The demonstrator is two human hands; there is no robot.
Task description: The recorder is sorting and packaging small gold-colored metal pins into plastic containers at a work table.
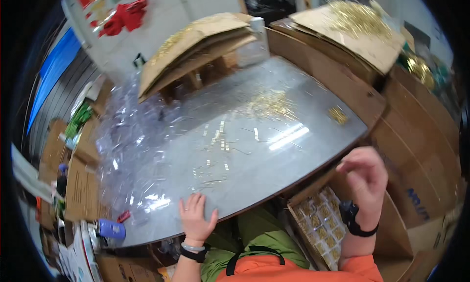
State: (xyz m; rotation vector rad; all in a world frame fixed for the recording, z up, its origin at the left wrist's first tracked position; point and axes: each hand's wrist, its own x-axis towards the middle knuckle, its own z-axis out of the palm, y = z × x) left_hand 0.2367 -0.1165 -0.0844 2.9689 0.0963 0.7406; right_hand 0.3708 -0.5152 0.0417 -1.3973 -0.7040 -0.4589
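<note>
My left hand (197, 216) lies flat on the grey metal tabletop (284, 169) by its front edge, fingers spread, holding nothing. My right hand (366, 176) is raised off the table's right front edge, above an open cardboard box. Its fingers curl loosely with a gap to the thumb, and nothing shows in them. In the box stand rows of small clear packs with gold contents (320, 223). Ahead of my left hand, small gold strips (218, 145) are scattered over the metal. Farther back lies a loose heap of gold strands (271, 105), with a small gold bunch (338, 115) to its right.
Clear plastic packaging (132, 150) piles up along the table's left side. A purple can-shaped container (110, 229) stands at the left front corner. At the back, a cardboard-topped rack (196, 37) carries gold strands. Cardboard sheets with gold tinsel (360, 20) lie at back right.
</note>
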